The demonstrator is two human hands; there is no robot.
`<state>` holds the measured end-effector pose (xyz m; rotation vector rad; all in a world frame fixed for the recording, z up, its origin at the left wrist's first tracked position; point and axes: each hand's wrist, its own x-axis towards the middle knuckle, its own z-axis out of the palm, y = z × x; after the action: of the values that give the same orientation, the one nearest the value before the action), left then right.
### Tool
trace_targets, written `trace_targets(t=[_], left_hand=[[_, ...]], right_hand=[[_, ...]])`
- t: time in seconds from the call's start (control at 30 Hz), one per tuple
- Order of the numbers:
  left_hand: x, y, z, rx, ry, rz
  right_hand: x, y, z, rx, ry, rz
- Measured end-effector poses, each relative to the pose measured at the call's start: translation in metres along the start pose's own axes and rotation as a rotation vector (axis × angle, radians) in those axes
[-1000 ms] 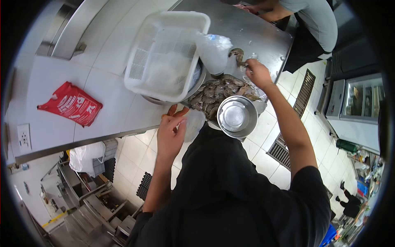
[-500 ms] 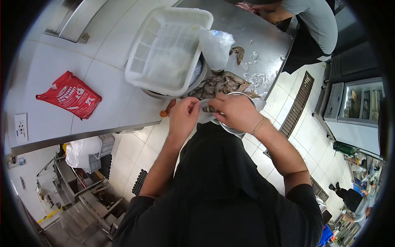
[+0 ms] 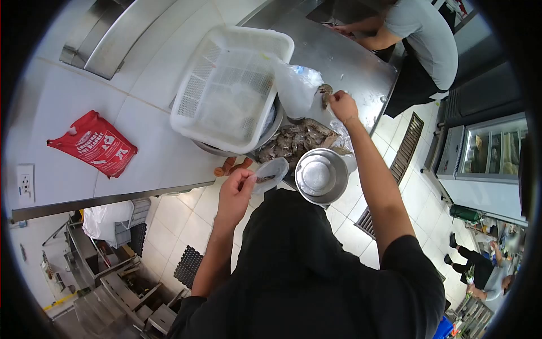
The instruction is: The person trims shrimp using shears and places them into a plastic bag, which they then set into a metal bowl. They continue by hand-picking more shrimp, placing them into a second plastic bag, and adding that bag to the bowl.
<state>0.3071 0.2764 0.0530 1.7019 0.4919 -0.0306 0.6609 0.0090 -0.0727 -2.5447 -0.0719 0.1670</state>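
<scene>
My left hand (image 3: 233, 192) pinches the rim of a small clear plastic bag (image 3: 273, 169), which hangs open with something dark, shrimp-like, inside. My right arm reaches over the steel table; the fingertips of my right hand (image 3: 343, 106) are closed at a single shrimp (image 3: 326, 96) beside a knotted, cloudy plastic bag (image 3: 299, 90). A heap of grey-brown shrimp (image 3: 296, 141) lies between my hands. Close to my body stands a round metal pot (image 3: 321, 176), its inside showing only bare metal.
A white perforated basket (image 3: 189, 121) rests on a metal bowl (image 3: 271, 133) at the left. Orange-brown pieces (image 3: 231, 168) lie at the counter edge. A red fire-blanket pouch (image 3: 96, 144) is on the white counter. Another person (image 3: 423, 39) works across the steel table (image 3: 367, 62).
My right hand has left the small bag and reached forward to the single shrimp, uncovering the metal pot. My left hand still holds the bag, slightly lower and to the left. The view has shifted.
</scene>
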Motion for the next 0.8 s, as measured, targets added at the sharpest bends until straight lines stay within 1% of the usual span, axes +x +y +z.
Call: trace_targets(t=[0.07,0.1,0.2,0.3,0.4,0.43,0.47,0.5,0.53,0.57,0.6,0.63,0.67,0.7,0.73,0.77,0.8], left_hand=[[-0.005,-0.003,-0.002,0.008,0.011,-0.001],[-0.007,-0.001,-0.003,0.014,0.015,-0.007],[-0.014,0.008,-0.002,0.081,0.067,-0.041],[-0.017,0.006,-0.002,0.151,0.086,-0.028],[-0.018,0.004,-0.003,0.212,0.111,0.029],[-0.016,0.004,-0.003,0.230,0.121,0.049],[-0.015,0.007,-0.004,0.266,0.124,0.043],[-0.015,0.008,-0.004,0.246,0.128,0.049],[-0.012,0.011,-0.004,0.228,0.131,0.066],[-0.007,0.012,-0.003,0.209,0.130,0.088],[-0.005,0.012,-0.001,0.211,0.149,0.103],[-0.001,0.011,-0.001,0.224,0.124,0.083],[0.003,0.009,-0.002,0.237,0.100,0.066],[0.005,0.007,-0.001,0.250,0.074,0.051],[0.008,0.006,0.001,0.237,0.068,0.064],[0.011,0.004,0.005,0.224,0.061,0.082],[0.012,0.004,0.008,0.212,0.052,0.101]], right_hand=[[0.038,0.000,0.022,-0.150,0.018,0.154],[0.046,-0.006,0.028,-0.225,0.024,0.234],[0.051,-0.013,0.048,-0.293,-0.043,0.239],[0.070,0.018,0.080,-0.353,0.044,0.195],[0.068,0.030,0.056,-0.265,0.026,0.258],[0.051,0.024,0.033,-0.221,0.024,0.238],[0.048,0.037,0.025,-0.203,0.054,0.191],[0.037,0.045,0.010,-0.194,0.045,0.079],[0.025,0.054,-0.005,-0.101,0.023,-0.037],[-0.020,0.021,-0.041,0.294,-0.177,0.105],[-0.057,-0.002,-0.065,0.468,-0.250,0.044],[-0.088,-0.020,-0.084,0.566,-0.345,-0.043],[-0.119,-0.046,-0.104,0.622,-0.454,-0.033],[-0.144,-0.062,-0.117,0.602,-0.580,-0.032],[-0.170,-0.085,-0.126,0.625,-0.638,-0.080],[-0.187,-0.100,-0.122,0.640,-0.703,-0.173],[-0.195,-0.111,-0.114,0.577,-0.787,-0.282]])
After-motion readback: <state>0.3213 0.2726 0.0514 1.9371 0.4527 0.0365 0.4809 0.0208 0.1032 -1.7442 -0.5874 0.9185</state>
